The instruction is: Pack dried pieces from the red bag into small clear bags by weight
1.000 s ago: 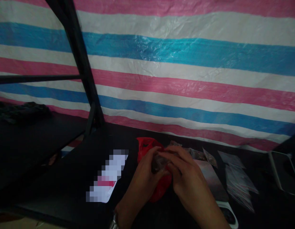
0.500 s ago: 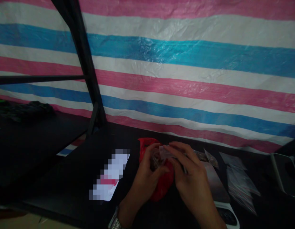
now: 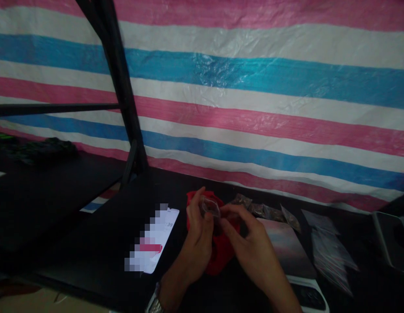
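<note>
I see my left hand [image 3: 197, 234] pinching a small clear pouch [image 3: 210, 207] at its upper edge, fingers narrow around it; my right hand [image 3: 250, 243] meets it from the other side, fingertips closed on the pouch's lower corner — both hands hold it just above the red bag [image 3: 221, 256] on the black table [image 3: 100, 234]. To do this well, I judge the pouch's mouth should stay upward and directly over the red bag, so anything that spills falls back in; a light pinch at the rim rather than the belly would keep it open. The pouch looks dim inside; I cannot tell what it holds, nor what the red bag contains. Behind my hands lie several small filled pouches [image 3: 265, 211] with dark contents; well to the right, a stack of flat clear pouches [image 3: 328, 252]; a scale [image 3: 286, 248] sits beside my right hand.
</note>
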Available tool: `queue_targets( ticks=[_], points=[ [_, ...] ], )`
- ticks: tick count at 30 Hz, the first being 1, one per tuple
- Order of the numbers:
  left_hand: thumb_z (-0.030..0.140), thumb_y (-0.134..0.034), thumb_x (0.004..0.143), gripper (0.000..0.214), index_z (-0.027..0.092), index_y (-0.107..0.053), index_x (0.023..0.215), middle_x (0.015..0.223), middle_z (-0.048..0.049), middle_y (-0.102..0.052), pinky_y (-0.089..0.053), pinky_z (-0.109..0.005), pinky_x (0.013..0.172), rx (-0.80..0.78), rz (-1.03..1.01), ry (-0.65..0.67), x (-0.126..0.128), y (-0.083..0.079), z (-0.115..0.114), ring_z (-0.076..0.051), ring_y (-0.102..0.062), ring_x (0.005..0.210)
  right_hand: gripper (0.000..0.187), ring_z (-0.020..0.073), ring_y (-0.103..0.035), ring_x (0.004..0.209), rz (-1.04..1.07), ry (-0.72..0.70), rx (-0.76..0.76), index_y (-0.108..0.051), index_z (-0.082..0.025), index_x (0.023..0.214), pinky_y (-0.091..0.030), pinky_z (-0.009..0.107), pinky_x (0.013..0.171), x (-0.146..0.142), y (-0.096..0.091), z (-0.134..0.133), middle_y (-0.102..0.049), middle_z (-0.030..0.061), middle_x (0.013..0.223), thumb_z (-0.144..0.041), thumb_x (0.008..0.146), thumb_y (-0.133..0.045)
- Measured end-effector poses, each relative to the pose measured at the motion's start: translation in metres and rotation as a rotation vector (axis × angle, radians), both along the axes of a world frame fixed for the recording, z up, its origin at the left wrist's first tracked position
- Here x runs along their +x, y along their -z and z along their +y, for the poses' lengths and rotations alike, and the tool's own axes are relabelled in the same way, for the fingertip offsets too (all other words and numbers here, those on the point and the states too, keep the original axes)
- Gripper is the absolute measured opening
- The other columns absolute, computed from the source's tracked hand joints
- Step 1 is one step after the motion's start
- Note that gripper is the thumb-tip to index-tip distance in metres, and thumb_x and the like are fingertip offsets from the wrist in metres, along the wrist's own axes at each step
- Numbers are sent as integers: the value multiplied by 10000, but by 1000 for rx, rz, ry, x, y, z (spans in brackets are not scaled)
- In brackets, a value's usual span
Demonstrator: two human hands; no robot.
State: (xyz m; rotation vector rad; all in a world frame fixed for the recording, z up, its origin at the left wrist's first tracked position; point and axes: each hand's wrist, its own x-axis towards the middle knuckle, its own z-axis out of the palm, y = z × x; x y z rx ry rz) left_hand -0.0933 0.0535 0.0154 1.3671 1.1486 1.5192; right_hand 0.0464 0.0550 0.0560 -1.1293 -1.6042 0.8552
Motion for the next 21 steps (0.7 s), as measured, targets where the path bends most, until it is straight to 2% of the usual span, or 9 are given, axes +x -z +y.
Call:
queue_targets(
  ticks=[3,6,8,10,13,15,18,21],
  points=[
    [643,-367,1073,597,315,-373,1572,1637,-124,-475,-447,-523,1211,5,-43,9,10,-5,-2,-294,-502,1497,197,212,-717,792,60,126,-3,-775,-228,907,-552,305,741,-1,-10,-3,-777,36,859,-416,904,-712],
    [628,-364,1081,568,299,-404,1543,1566,-114,-574,-480,-499,1183,72,-94,-36,15,-10,0,-272,-570,1440,298,218,-710,751,145,282,20,-748,-207,868,-539,304,698,17,-17,-4,-760,44,796,-504,871,-729],
    [601,-399,1080,522,291,-456,1496,1515,-100,-625,-498,-469,1158,135,-87,-122,14,-14,3,-257,-603,1399,339,211,-690,703,170,360,11,-730,-203,843,-525,299,670,40,-20,-4,-733,33,728,-542,840,-742],
    [555,-432,1076,443,266,-542,1393,1385,-90,-698,-557,-423,1057,180,-99,-271,10,-17,4,-244,-676,1268,357,198,-654,638,151,404,-36,-724,-202,809,-502,293,634,69,-20,-5,-689,13,642,-559,817,-741],
    [419,-477,1057,303,223,-640,1219,1144,-60,-734,-574,-390,940,173,-76,-461,4,-20,3,-229,-703,1063,372,199,-629,590,48,473,-104,-733,-200,736,-486,305,605,109,-13,-6,-663,19,578,-569,781,-723],
    [332,-502,1026,230,216,-668,1135,1054,-43,-715,-555,-410,923,164,-51,-535,2,-21,0,-236,-681,1000,380,237,-684,653,-34,537,-118,-744,-200,707,-516,331,643,129,-3,-6,-724,61,631,-576,755,-712],
    [239,-519,987,171,226,-675,1056,1008,-32,-707,-553,-420,887,187,24,-603,5,-22,-8,-240,-674,948,357,285,-732,720,-77,626,-117,-733,-211,651,-545,370,700,148,12,-5,-782,106,698,-562,709,-701],
    [206,-523,964,146,234,-662,1000,965,-17,-686,-551,-377,826,334,135,-590,16,-19,-20,-212,-666,884,312,320,-754,785,-111,713,-105,-764,-218,674,-550,400,765,159,21,-8,-813,122,763,-520,705,-690]
  ],
)
